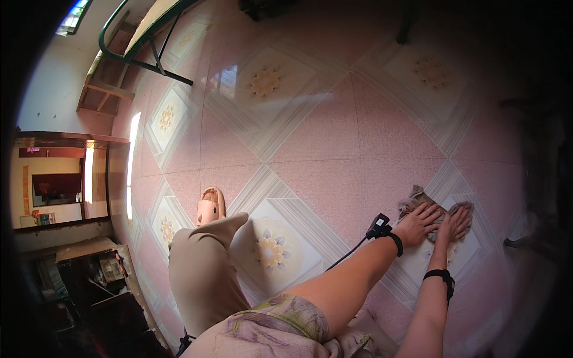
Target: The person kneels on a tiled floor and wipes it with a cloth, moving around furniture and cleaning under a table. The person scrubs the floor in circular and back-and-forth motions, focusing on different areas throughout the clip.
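A crumpled grey-brown rag lies on the tiled floor to my right. My left hand rests flat on it, fingers spread. Close beside it, my right hand also presses down on the cloth with its fingers stretched out. Both palms face the floor, and the part of the rag beneath them is hidden. Each wrist wears a black strap, and a small black device sits by the left one.
Pink and white patterned tiles cover the floor. My foot wears a peach slipper. A green metal frame leg stands at the far left, a dark worn cabinet at the near left. Dark shapes at the right edge are unclear.
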Demonstrator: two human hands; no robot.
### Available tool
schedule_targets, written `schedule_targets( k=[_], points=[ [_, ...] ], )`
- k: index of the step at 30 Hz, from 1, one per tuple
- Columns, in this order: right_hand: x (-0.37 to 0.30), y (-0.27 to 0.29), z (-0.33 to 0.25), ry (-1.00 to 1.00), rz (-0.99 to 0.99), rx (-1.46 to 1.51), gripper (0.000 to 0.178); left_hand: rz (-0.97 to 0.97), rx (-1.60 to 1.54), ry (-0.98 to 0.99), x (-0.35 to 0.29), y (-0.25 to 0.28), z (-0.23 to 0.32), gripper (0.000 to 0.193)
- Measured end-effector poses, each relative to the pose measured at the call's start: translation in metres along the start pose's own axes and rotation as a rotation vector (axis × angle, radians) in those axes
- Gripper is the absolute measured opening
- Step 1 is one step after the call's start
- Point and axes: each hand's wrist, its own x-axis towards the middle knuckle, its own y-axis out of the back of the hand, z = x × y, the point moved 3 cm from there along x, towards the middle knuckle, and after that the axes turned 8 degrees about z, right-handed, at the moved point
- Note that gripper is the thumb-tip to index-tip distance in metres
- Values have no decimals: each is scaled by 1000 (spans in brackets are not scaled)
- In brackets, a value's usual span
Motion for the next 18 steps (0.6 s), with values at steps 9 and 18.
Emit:
schedule_targets(
  k=[9,18],
  points=[
    [-5,11,-214,132,26,75,70,33,67,62,-34,90,-164,57],
    [-27,42,-487,158,90,189,73,138,16,87,-87,210,-378,58]
  ],
)
